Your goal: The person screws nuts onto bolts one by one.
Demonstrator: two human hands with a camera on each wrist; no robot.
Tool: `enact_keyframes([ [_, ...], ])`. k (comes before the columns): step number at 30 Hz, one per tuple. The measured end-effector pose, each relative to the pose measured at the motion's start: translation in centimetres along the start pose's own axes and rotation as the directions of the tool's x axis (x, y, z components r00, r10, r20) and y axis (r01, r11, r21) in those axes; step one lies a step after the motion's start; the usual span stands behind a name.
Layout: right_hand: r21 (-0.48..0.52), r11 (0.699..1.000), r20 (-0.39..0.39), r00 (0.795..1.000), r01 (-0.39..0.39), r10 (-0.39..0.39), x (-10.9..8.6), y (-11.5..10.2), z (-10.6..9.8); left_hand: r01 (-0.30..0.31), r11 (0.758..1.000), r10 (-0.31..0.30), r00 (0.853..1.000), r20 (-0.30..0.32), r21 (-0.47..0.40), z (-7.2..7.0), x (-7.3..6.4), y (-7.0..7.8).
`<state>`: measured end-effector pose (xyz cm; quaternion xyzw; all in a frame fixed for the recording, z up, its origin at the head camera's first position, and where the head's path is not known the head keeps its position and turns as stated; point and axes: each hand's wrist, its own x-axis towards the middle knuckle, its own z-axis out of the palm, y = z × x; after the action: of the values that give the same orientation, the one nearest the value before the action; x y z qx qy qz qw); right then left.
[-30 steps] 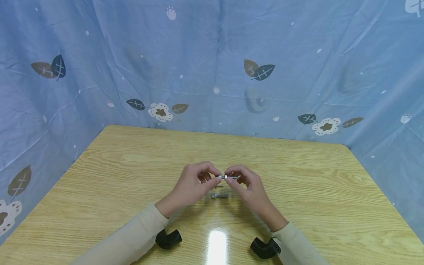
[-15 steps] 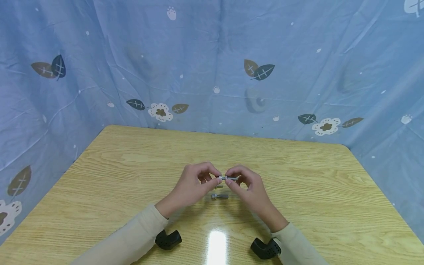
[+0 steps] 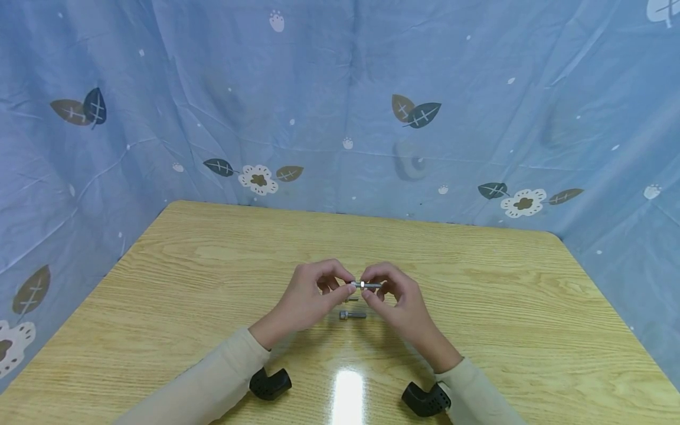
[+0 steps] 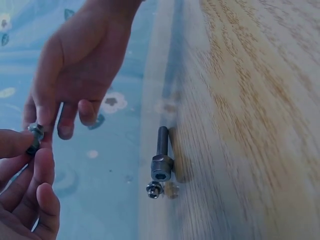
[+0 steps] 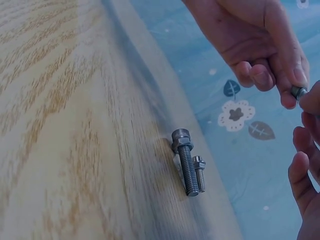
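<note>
In the head view my left hand (image 3: 310, 298) pinches the head end of a metal bolt (image 3: 375, 285) between thumb and index finger. The bolt lies level, its shank pointing right. A hex nut (image 3: 362, 285) sits on it, just right of the left fingertips. My right hand (image 3: 398, 301) has thumb and index finger at this nut, the thumb slightly low; in the right wrist view the thumb partly covers the nut (image 5: 298, 92). The bolt's head is hidden by the left fingers.
Below the hands a larger socket-head bolt (image 3: 353, 315) with a nut lies on the wooden table (image 3: 212, 248). Beside it is a smaller bolt (image 5: 200, 175), also with a nut. A blue patterned curtain (image 3: 340, 118) hangs behind the table.
The right thumb and index finger have shifted slightly around the nut and stand a little wider apart. The nut shows a different face. The left hand has stayed in place on the bolt.
</note>
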<state>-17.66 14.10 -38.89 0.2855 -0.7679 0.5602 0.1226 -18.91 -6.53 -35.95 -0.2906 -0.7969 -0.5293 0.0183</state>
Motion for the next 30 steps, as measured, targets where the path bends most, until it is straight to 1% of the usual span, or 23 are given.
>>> enact_keyframes([
  [3,-0.005,1.000,-0.004,1.000,-0.001,0.001,-0.01,-0.12,0.03,-0.002,1.000,0.002,1.000,-0.001,-0.001,0.04,0.02,0.05],
  [13,-0.087,0.992,-0.008,0.995,-0.096,0.096,-0.18,-0.13,-0.04,-0.002,1.000,0.002,1.000,0.003,0.003,0.12,0.05,0.06],
  [16,-0.074,0.991,-0.001,0.994,-0.109,0.109,-0.17,-0.12,-0.05,0.005,1.000,-0.005,1.000,-0.001,0.003,0.11,0.10,0.10],
  [21,-0.006,0.999,0.009,0.999,-0.040,0.040,-0.04,-0.04,-0.04,0.015,1.000,-0.015,1.000,-0.008,0.008,0.07,0.16,0.11],
  [25,0.001,1.000,0.007,1.000,-0.001,0.001,0.01,0.05,-0.01,0.009,1.000,-0.009,1.000,-0.005,0.008,0.09,0.17,0.03],
  [27,-0.008,1.000,0.005,1.000,0.005,-0.005,0.01,0.13,0.02,0.010,1.000,-0.010,1.000,-0.004,0.008,0.09,0.18,0.05],
  [30,-0.026,1.000,-0.002,1.000,-0.007,0.007,0.01,0.18,0.03,0.010,1.000,-0.010,1.000,-0.003,0.010,0.10,0.16,0.03],
])
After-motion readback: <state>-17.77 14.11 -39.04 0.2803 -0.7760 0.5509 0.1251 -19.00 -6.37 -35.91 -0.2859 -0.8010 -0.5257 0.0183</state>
